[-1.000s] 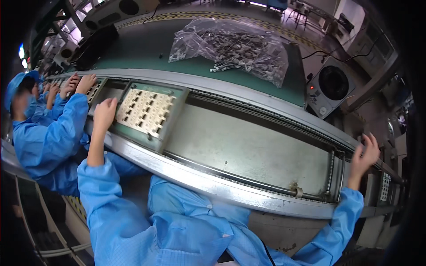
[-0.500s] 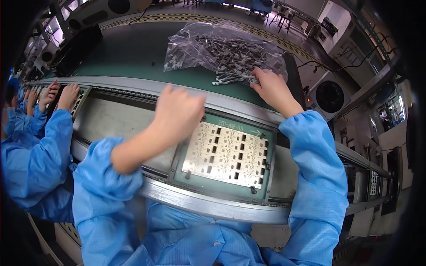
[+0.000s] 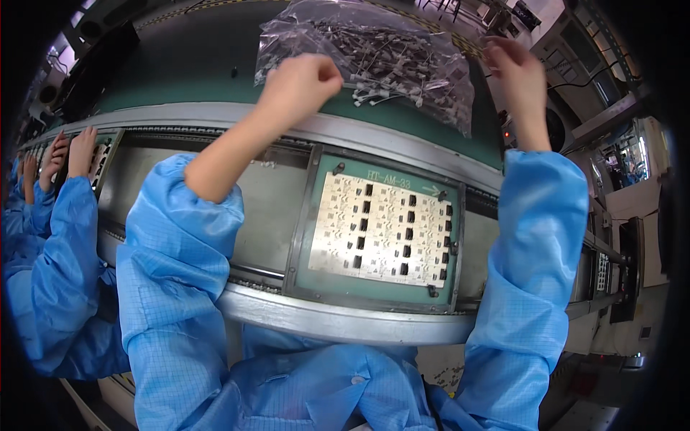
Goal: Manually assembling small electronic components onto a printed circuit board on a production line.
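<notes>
My left hand [image 3: 300, 86] is raised over the green bench [image 3: 187, 68], in front of a clear plastic bag [image 3: 287, 43]. Its fingers curl closed; whatever they may hold is hidden. In the bag and at its mouth lies a heap of short cables with white connectors [image 3: 377, 93]. To the right of the bag, my right hand [image 3: 519, 79] is lifted, its bent fingers smeared by motion. Below both hands, a pale circuit board panel [image 3: 381, 230] with rows of black parts sits in a green fixture [image 3: 345, 284] on the conveyor.
Metal rails [image 3: 345, 320] run along both sides of the conveyor. A few small white pieces [image 3: 264, 164] lie near its far rail, below my left forearm. At the left, a co-worker's hands [image 3: 80, 152] are over another board. A small dark object [image 3: 234, 72] lies on the bench.
My right hand has left the cables, moving up and right. My left hand has gone from above the panel's left edge to in front of the bag. The whole view has shifted somewhat.
</notes>
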Demonstrator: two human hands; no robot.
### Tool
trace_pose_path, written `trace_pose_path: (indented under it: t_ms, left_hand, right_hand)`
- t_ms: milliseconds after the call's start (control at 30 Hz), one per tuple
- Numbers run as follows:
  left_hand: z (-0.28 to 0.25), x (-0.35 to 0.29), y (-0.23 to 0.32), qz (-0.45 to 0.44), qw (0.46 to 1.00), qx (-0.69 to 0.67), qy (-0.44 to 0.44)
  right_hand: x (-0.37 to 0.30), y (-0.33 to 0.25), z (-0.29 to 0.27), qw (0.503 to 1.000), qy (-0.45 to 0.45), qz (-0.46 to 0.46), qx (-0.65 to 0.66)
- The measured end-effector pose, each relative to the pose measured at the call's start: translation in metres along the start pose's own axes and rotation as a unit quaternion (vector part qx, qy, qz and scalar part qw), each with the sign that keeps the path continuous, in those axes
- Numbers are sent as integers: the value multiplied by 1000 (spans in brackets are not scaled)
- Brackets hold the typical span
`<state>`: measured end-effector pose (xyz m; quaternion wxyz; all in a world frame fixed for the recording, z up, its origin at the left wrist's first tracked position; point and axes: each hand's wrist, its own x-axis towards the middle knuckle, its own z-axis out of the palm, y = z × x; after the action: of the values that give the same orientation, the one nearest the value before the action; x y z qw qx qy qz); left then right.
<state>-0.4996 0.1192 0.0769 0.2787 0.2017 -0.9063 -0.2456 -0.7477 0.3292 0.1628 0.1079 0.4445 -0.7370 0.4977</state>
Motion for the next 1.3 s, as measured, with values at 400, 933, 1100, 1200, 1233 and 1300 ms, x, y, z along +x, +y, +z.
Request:
trace_pose_path:
  t_ms: [400, 933, 1100, 1200, 1233, 1300]
  left_hand:
    - [6, -113, 23, 201, 960, 161, 108]
    - [10, -120, 36, 149, 983, 99, 42]
    - [-2, -116, 28, 216, 960, 141, 106]
    - [-11, -110, 28, 199, 967, 80, 138]
    - [-13, -111, 29, 180, 973, 90, 116]
    - [-7, -112, 23, 112, 991, -27, 73]
  right_hand:
    - [-201, -53, 66, 880, -167, -287, -340]
    - [-198, -41, 63, 939, -228, -216, -144]
    - [-197, -42, 62, 952, -225, -189, -91]
    - [-196, -44, 59, 947, -232, -201, -90]
    - [-197, -44, 58, 948, -229, -201, -91]
    - [-199, -48, 54, 938, -265, -196, -107]
